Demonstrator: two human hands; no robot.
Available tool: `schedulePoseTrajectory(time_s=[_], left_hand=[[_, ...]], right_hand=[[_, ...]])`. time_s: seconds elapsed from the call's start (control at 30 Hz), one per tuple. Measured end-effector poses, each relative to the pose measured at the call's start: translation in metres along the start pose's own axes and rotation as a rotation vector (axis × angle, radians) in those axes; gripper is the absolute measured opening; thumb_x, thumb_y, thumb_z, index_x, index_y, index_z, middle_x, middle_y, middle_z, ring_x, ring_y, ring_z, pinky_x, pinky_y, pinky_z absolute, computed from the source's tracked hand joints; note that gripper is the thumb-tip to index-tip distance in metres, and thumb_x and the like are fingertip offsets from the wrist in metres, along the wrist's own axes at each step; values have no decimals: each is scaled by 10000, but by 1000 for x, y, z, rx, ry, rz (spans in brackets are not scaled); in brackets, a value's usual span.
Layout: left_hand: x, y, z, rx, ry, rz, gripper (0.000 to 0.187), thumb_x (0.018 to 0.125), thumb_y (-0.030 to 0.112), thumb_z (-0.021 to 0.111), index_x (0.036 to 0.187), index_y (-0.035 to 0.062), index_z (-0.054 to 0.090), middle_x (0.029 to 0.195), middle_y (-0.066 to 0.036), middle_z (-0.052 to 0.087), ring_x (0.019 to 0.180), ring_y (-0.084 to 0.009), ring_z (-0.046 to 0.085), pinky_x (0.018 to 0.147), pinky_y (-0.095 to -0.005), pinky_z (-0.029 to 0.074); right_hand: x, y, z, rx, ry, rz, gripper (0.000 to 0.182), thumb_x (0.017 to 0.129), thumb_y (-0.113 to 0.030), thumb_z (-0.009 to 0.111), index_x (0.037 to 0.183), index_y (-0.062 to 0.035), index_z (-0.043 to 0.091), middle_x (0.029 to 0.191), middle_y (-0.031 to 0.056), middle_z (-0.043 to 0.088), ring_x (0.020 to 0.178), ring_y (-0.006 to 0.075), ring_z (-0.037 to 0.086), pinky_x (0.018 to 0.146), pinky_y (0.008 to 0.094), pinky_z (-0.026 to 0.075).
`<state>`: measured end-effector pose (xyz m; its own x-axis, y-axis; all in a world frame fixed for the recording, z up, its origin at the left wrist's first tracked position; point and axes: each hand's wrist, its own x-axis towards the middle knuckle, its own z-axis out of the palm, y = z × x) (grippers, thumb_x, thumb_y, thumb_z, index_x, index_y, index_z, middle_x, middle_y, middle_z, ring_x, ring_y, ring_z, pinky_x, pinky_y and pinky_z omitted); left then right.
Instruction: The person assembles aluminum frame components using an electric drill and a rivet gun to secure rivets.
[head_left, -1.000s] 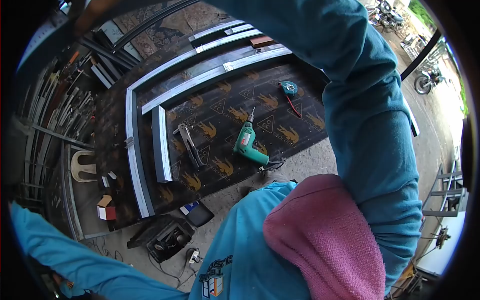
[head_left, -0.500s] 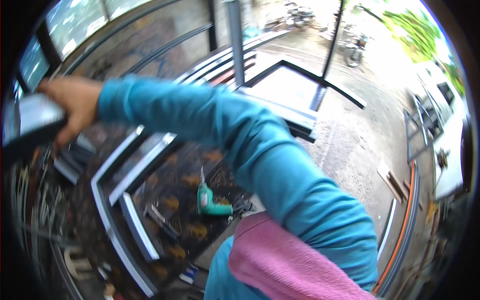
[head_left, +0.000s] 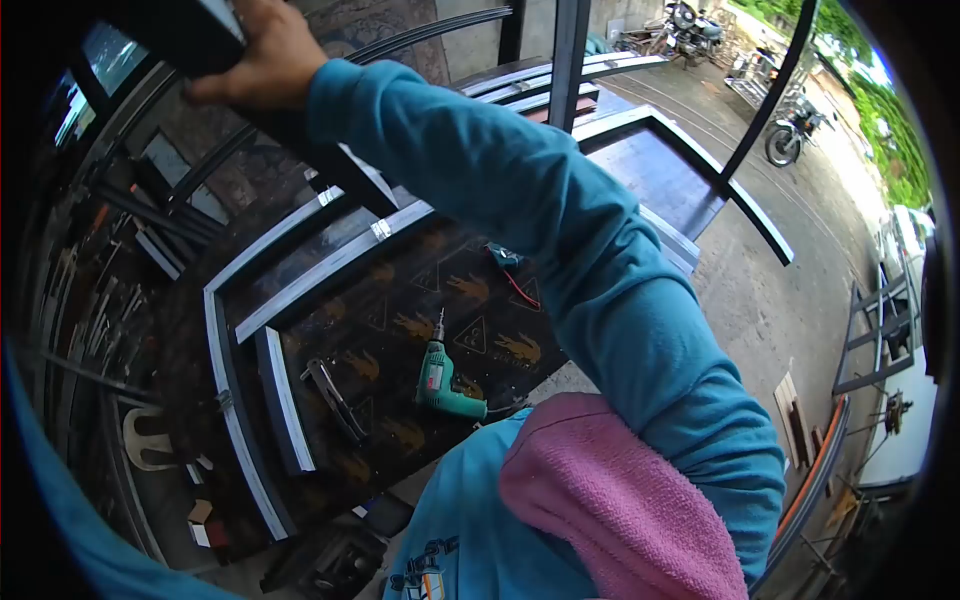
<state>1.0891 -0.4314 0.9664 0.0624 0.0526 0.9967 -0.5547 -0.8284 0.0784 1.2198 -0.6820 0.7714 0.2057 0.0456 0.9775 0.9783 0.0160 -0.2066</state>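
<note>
My right arm reaches across to the upper left, where my right hand (head_left: 270, 55) is closed around a dark metal profile (head_left: 185, 30) with a pale face. Below that hand, a dark bar (head_left: 340, 175) slants down over the table toward the metal frame (head_left: 330, 255). Only the blue left sleeve (head_left: 70, 510) shows at the lower left edge; my left hand is out of sight. A green drill (head_left: 440, 385) with a bit fitted lies on the dark patterned table (head_left: 500, 385). Left of it rests a clamp-like hand tool (head_left: 335, 400), beside a short metal bar (head_left: 283, 400).
A teal tool with a red cord (head_left: 508, 258) lies farther back on the table. An upright post (head_left: 565, 70) and another metal frame (head_left: 740, 195) stand beyond my arm. Metal stock (head_left: 90, 310) crowds the left. A pink towel (head_left: 620, 490) hangs over my front.
My right hand, with the dark profile, has moved up and to the right in view. The camera view has shifted, showing more of the table and the left sleeve.
</note>
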Motion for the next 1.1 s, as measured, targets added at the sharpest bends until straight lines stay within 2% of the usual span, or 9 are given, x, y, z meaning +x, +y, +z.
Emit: schedulePoseTrajectory(time_s=[0.1,0.17,0.2,0.27,0.33,0.4,0.5,0.87,1.1], left_hand=[[-95,-30,77,-167,-283,-243,304,901,211,552,1157,52,589,1077,-49,619,989,-170,586,932,-330,441],[-213,-59,141,-403,-557,-380,336,892,245,635,1172,70,569,1078,-45,606,958,-139,580,879,-308,456],[-272,-56,164,-83,-724,-425,435,826,194,719,1203,84,534,1097,-54,591,978,-150,577,846,-299,469],[-381,-73,196,-60,-973,-498,869,628,309,858,1320,40,407,1191,-167,521,1099,-264,549,945,-379,451],[-473,-103,228,-112,-1110,-460,1064,634,267,856,1441,-16,222,1396,-236,373,1276,-327,425,1049,-400,374],[-529,-105,250,-26,-1099,-619,1110,624,245,854,1443,-43,162,1437,-260,307,1353,-362,318,1126,-379,262],[-559,-103,269,-14,-1117,-783,1202,603,263,855,1464,-42,74,1477,-268,247,1383,-366,264,1139,-365,262],[-638,-155,315,-6,-1230,-880,1209,592,206,867,1474,26,60,1494,-202,271,1350,-344,348,1097,-373,345],[-659,-174,315,-253,-1044,-994,963,577,157,880,1346,103,302,1288,-174,546,1214,-354,514,1014,-385,420]], right_hand=[[16,24,-24,54,-27,8,1029,631,-308,778,1441,35,243,1345,292,436,1272,382,430,1048,388,373],[19,44,-27,91,-28,12,1035,630,-284,759,1452,35,218,1374,299,410,1289,381,415,1063,383,356],[18,54,-28,136,-30,21,1027,633,-277,752,1452,36,217,1369,300,417,1284,370,424,1058,375,361],[12,71,-27,205,-37,42,1019,636,-269,744,1453,37,217,1364,300,423,1280,359,433,1054,367,366],[8,89,-25,281,-68,84,1002,646,-250,727,1457,36,212,1345,291,451,1252,337,467,1028,347,388],[2,102,-25,334,-98,133,997,651,-245,723,1459,32,209,1333,282,468,1235,335,484,1016,342,397],[-13,134,-20,318,-86,143,986,663,-229,717,1465,21,202,1300,258,509,1187,329,527,986,337,418],[-32,186,-15,348,-150,261,925,689,-144,702,1473,-31,224,1277,189,524,1127,243,534,937,338,442],[-33,192,-2,239,-99,24,911,698,-161,676,1471,-29,212,1304,211,489,1173,289,507,966,366,424]])
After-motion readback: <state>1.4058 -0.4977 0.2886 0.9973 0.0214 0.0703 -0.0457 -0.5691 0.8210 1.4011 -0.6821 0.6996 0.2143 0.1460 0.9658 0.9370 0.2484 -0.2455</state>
